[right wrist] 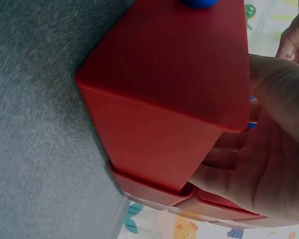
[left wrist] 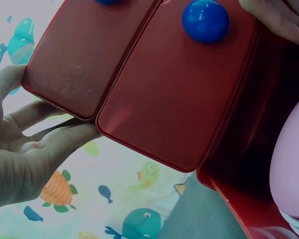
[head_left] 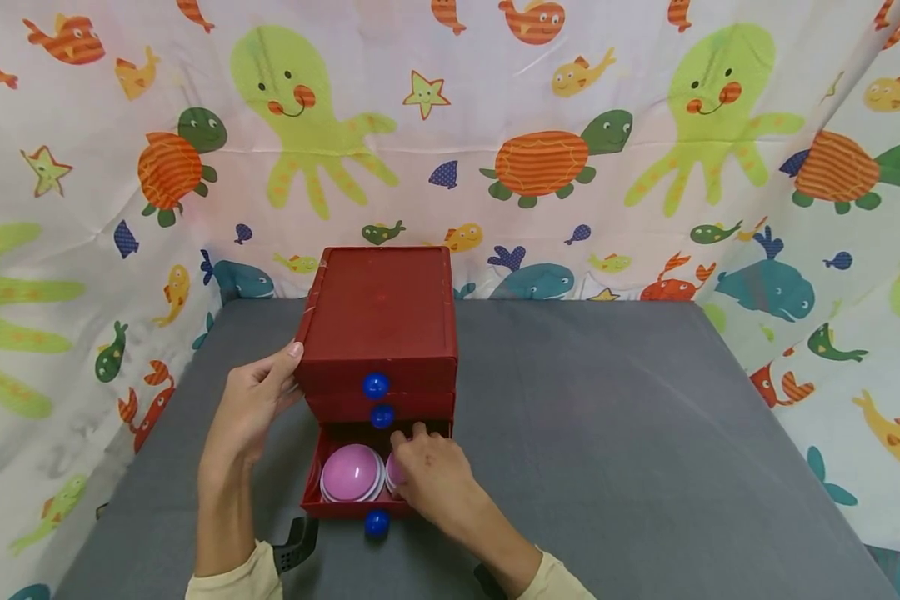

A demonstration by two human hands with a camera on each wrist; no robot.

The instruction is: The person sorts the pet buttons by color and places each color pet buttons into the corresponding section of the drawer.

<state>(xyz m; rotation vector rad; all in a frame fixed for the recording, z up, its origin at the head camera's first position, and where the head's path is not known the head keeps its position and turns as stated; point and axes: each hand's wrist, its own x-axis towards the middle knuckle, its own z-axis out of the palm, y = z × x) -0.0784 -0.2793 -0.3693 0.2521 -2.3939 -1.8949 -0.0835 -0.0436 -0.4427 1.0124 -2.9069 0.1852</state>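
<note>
A dark red chest of drawers (head_left: 378, 308) with round blue knobs stands on the grey surface. Its bottom drawer (head_left: 337, 508) is pulled out and holds two round pink domes with white rims. The left dome (head_left: 351, 473) is in full view; the right dome (head_left: 394, 473) is mostly hidden under my right hand (head_left: 437, 475). That hand reaches into the drawer, and its curled fingers grip the right dome. My left hand (head_left: 251, 400) rests against the chest's upper left front corner, thumb at the top edge, fairly straight fingers (left wrist: 82, 134) along the side.
The two upper drawers, with blue knobs (head_left: 376, 385), are closed above the pulled-out one. A grey cloth (head_left: 607, 433) covers the table to the right. White curtains (head_left: 435, 225) printed with sea animals hang behind and at both sides.
</note>
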